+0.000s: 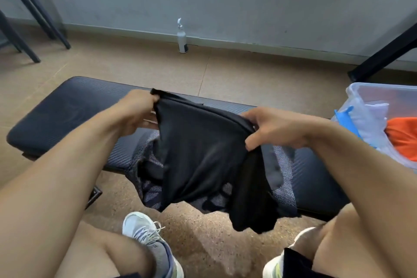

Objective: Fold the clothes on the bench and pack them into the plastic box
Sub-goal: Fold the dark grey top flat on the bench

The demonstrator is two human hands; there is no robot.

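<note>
Folding begins: both hands lift black shorts (pixel 198 153) over the bench (pixel 67 110).
Left hand (pixel 135 111) and right hand (pixel 274 127) pinch the waistband (box (pixel 361 97) waits alongside); halving comes next.

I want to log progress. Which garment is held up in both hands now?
The plain black garment: both hands pinch its top edge. The grey patterned one lies on the bench, and the orange one is in the box.

No legible text, brand, number or sign appears; the white bottle's (pixel 182 38) dark label is unreadable.
</note>
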